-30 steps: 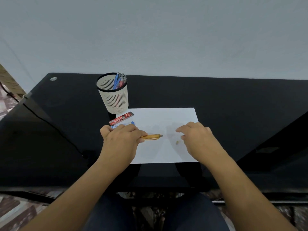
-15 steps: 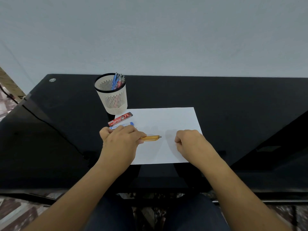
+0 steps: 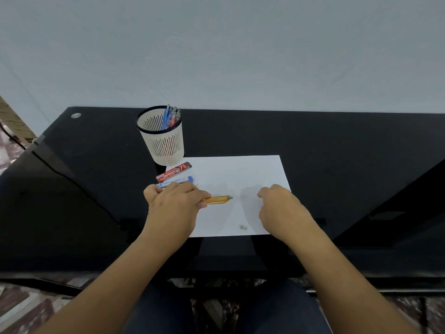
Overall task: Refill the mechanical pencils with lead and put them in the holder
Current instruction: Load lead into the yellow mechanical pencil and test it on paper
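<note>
Fingers (image 3: 192,192) of the left hand (image 3: 173,206) curl round one end of the orange mechanical pencil (image 3: 216,200), which sits low on the white paper (image 3: 236,172). Its long axis runs side to side, grey end pointing right toward the right hand (image 3: 279,206), whose fingers are curled under; whether they pinch anything is hidden. The barrel is probably light, stiff, slick plastic, best gripped mid-barrel. Lead from the red lead case (image 3: 173,171) or blue lead tube (image 3: 174,183) would snap easily. A small grey piece (image 3: 243,227) lies loose on the paper, and the slotted holder (image 3: 161,141) stands behind
</note>
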Demonstrator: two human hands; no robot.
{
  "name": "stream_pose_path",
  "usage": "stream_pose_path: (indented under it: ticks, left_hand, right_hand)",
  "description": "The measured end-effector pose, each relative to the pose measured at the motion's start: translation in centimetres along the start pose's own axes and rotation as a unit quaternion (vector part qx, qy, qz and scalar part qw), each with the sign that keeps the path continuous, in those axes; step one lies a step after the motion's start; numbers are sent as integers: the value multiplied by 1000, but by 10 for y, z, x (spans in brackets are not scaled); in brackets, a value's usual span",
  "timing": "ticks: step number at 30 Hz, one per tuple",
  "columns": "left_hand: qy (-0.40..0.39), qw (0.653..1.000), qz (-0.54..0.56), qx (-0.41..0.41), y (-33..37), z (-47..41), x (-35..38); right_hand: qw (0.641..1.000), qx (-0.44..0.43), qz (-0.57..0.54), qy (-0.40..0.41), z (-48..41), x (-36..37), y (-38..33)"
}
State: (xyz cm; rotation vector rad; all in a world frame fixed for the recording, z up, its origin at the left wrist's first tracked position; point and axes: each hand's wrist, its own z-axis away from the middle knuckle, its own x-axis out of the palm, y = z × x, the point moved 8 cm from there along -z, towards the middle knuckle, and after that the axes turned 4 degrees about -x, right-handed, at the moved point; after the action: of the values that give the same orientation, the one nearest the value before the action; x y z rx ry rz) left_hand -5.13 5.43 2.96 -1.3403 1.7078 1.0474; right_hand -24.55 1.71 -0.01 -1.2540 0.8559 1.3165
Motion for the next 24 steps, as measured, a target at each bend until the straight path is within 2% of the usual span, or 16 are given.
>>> stream_pose_path:
  ticks: [4, 6, 9, 13, 24]
  left_hand:
    - [-10, 1000, -3, -11, -3, 6, 6]
    - [-15, 1000, -17, -19, -8, 8, 8]
    - [-16, 998, -41, -34, -16, 11, 8]
    - [14, 998, -36, -40, -19, 14, 2]
    - [7, 999, -40, -26, -9, -1, -5]
  right_hand:
    - [988, -124, -87, 32, 26, 0, -28]
    - [983, -172, -41, 56, 41, 16, -48]
    - [982, -151, 29, 109, 45, 41, -46]
    - [977, -138, 29, 161, 41, 40, -40]
    - [962, -99, 48, 250, 18, 18, -29]
